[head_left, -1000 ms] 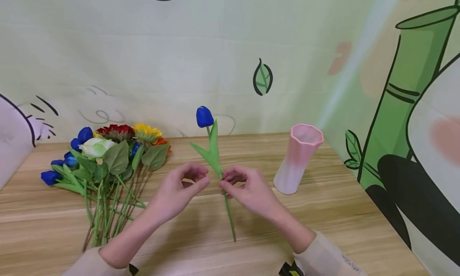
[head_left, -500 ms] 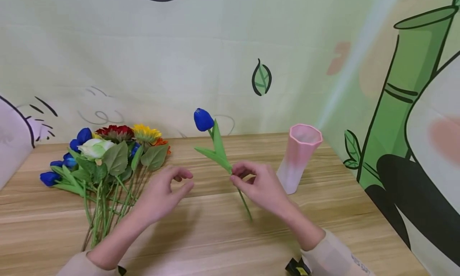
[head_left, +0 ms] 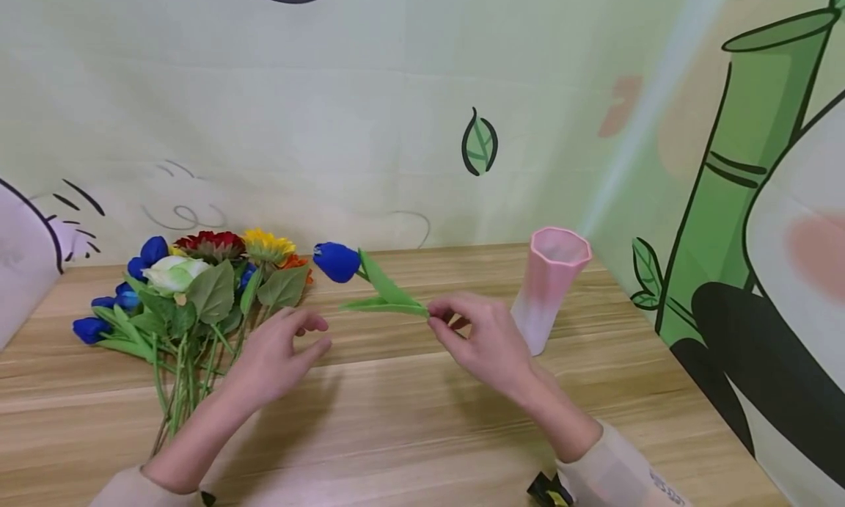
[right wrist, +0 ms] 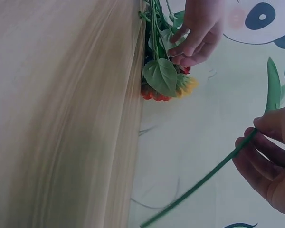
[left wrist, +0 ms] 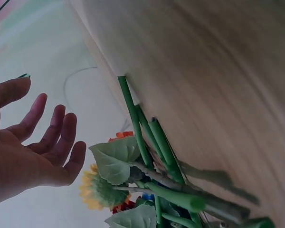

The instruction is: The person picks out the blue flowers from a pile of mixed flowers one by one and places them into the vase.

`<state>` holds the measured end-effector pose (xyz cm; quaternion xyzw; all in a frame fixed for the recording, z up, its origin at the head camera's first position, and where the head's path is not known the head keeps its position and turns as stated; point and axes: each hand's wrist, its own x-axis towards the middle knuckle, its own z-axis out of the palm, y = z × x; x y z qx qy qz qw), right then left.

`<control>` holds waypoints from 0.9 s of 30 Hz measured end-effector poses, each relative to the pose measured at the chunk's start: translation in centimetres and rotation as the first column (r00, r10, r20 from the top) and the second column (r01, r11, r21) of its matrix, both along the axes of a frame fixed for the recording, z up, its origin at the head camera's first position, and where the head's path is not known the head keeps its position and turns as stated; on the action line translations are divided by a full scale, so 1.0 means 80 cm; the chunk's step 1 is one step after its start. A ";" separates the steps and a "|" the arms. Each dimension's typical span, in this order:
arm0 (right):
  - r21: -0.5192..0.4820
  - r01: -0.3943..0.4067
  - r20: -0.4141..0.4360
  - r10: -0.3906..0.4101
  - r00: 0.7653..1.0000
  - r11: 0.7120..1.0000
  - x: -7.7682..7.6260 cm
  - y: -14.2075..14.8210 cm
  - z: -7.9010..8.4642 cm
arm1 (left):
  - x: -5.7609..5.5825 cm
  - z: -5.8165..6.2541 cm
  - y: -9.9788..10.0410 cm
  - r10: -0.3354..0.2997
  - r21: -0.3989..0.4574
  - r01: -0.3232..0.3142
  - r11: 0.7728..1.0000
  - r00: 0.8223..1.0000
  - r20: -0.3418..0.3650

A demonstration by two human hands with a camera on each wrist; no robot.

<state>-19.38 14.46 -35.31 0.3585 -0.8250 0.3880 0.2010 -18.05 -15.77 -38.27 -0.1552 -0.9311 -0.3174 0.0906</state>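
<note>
My right hand [head_left: 485,338] pinches a blue tulip [head_left: 337,262] by its stem, just under the leaves. In the head view the bloom points left and the tulip lies nearly level above the table. The right wrist view shows the bare stem [right wrist: 199,183] running down away from the fingers. Holding nothing, my left hand [head_left: 273,356] hovers with loosely bent fingers beside the heap of flowers. That heap has blue tulips [head_left: 92,329], a white rose [head_left: 174,271], a red flower [head_left: 210,244] and a yellow one [head_left: 269,246].
A pink and white vase [head_left: 551,287] stands upright behind my right hand. The wooden table [head_left: 396,433] meets a printed cloth backdrop [head_left: 297,125] at its far edge. Loose green stems [left wrist: 166,147] from the heap spread toward the front left.
The tulip has tipped from upright to nearly level, its bloom swinging left and down. My right hand has shifted right, while the left hand has drawn away from the stem toward the heap.
</note>
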 end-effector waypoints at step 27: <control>0.026 0.013 -0.338 -0.003 0.941 1.000 0.009 -0.012 0.032 | -0.007 -0.004 -0.008 0.075 -0.147 -0.050 0.988 0.982 0.171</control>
